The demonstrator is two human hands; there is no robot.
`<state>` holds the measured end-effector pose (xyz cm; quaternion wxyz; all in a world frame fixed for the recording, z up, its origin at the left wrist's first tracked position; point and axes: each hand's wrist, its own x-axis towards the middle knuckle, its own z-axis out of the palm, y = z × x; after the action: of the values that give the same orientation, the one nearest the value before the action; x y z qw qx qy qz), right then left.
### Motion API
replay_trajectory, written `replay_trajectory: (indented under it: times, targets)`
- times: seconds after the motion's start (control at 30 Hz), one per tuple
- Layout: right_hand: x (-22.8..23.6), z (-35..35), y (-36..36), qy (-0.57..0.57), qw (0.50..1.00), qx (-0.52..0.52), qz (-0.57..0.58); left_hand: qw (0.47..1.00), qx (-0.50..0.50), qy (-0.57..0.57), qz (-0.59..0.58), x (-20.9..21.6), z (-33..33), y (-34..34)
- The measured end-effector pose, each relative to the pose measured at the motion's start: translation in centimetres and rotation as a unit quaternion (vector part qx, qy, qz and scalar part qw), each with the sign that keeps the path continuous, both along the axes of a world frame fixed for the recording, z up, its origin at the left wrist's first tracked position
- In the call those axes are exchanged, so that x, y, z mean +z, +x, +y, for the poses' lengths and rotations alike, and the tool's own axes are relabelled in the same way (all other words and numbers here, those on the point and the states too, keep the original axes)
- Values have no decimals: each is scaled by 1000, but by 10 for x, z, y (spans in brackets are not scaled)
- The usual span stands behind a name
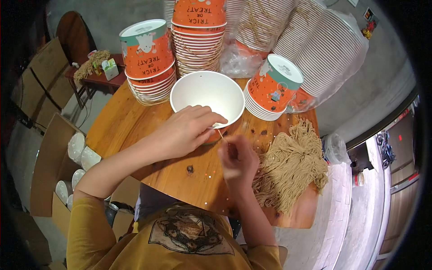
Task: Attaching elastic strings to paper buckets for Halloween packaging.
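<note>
The person stands at the near side of a round wooden table, both hands working at a white-lined paper bucket that sits near the table's middle with its mouth turned up toward the far side. The left hand reaches across from the left and bends over the near rim, its fingers closed on the edge, fingertips inside. Just to its right, the right hand has thumb and fingers pinched together on a thin tan cord, which runs a short way from that rim to the fingertips. A loose heap of tan cords lies on the right of the table, beside the right hand. Beyond the bucket stand upside-down orange-and-green buckets: a left stack, a taller middle stack and a right stack. Farther right, more nested buckets lean in clear plastic. On the floor at left, a cardboard box holds white containers.
</note>
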<state>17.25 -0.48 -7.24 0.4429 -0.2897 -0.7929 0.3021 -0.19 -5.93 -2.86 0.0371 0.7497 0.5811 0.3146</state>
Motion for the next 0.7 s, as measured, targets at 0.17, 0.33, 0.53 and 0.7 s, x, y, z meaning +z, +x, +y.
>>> replay_trajectory:
  times: [0.17, 0.33, 0.53, 0.7]
  targets:
    - [-7, 3, -3, 23, 1000, -9, 13, 1000, 0, -1, 0, 0, 1, 1]
    - [-10, 4, -4, 22, 999, -20, 13, 1000, 0, 3, 0, -1, 1, 1]
    - [-14, 6, -6, 21, 1000, -13, 5, 1000, -1, 6, -3, 0, 1, 1]
    - [-16, 9, -15, 47, 997, -22, 54, 996, -4, -48, -73, 5, 7, -4]
